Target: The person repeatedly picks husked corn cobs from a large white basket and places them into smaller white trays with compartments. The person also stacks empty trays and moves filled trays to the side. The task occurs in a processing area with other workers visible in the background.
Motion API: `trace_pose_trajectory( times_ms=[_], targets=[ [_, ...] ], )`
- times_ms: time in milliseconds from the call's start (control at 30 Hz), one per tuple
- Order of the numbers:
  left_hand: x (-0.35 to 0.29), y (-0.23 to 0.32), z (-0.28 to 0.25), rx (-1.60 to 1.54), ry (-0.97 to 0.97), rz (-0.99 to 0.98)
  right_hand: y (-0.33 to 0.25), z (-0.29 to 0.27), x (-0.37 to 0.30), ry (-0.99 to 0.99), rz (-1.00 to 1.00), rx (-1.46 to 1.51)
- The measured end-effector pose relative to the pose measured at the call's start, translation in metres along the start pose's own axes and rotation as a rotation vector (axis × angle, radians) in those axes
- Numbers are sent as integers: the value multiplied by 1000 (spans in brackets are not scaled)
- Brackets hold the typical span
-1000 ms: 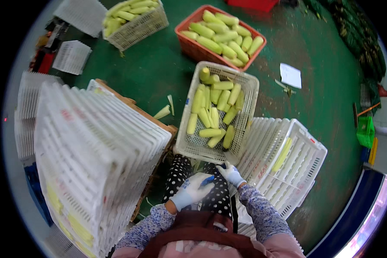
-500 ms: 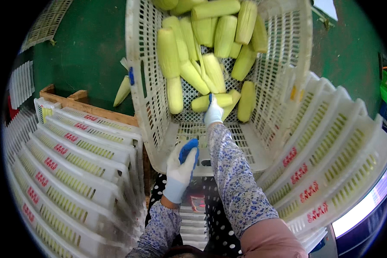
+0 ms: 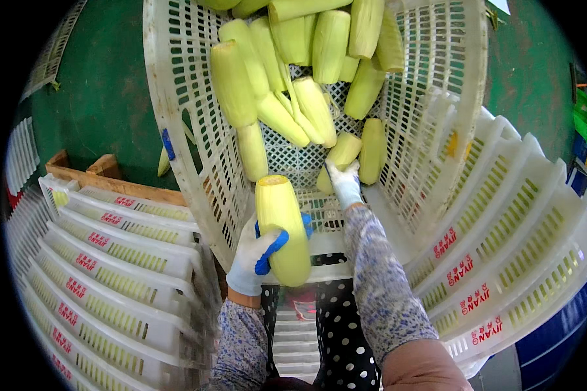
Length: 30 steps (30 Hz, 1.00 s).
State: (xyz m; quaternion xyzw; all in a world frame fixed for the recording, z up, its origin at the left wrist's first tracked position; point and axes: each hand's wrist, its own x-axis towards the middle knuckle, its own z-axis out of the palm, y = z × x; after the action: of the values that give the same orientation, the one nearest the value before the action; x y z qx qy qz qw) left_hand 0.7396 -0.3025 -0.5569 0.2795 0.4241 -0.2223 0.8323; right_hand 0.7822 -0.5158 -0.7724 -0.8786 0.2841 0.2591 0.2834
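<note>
My left hand [image 3: 249, 256], in a white glove with blue fingertips, is wrapped round a pale green ear of corn in its husk [image 3: 282, 225]. That ear is held upright over the near edge of a large white slatted crate [image 3: 164, 72]. Down inside the crate, my right hand [image 3: 346, 184], gloved the same way, grips a shorter ear of corn [image 3: 344, 150] at its lower part. Beside it, to the right, lies another ear of corn [image 3: 372, 151]. Farther in is a pile of several more ears [image 3: 293, 39], some with loose husk strips.
White nested crates [image 3: 111, 260] stand in a row at the left, next to a wooden pallet edge [image 3: 117, 184]. More nested crates [image 3: 496, 254] lean at the right. The floor [image 3: 104, 85] is green. A bright green container [image 3: 584, 120] stands at the far right.
An ear of corn has gone from under my right hand up into my left hand, which was empty. My right hand has shifted right onto the neighbouring ear. The view has moved closer to the crate.
</note>
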Motion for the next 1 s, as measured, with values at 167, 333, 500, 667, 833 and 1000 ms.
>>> trace_pose_trajectory(
  times_ms=[167,333,500,667,833,1000],
  targets=[
    [0,-2,-7,-157,-33,50,-40,-19,-31,-263,165,498],
    [-2,-12,-18,-297,-43,97,-114,-121,-124,-529,-406,158],
    [-16,-9,-11,-440,-95,92,-122,-109,-75,-425,-430,217],
    [-11,17,12,-401,-104,-25,-148,9,58,-109,-457,-372],
    [-27,17,22,-564,149,13,-192,0,54,-299,-396,-504],
    [-15,1,13,-658,-242,152,-165,-131,-42,-167,-1194,-189]
  ],
)
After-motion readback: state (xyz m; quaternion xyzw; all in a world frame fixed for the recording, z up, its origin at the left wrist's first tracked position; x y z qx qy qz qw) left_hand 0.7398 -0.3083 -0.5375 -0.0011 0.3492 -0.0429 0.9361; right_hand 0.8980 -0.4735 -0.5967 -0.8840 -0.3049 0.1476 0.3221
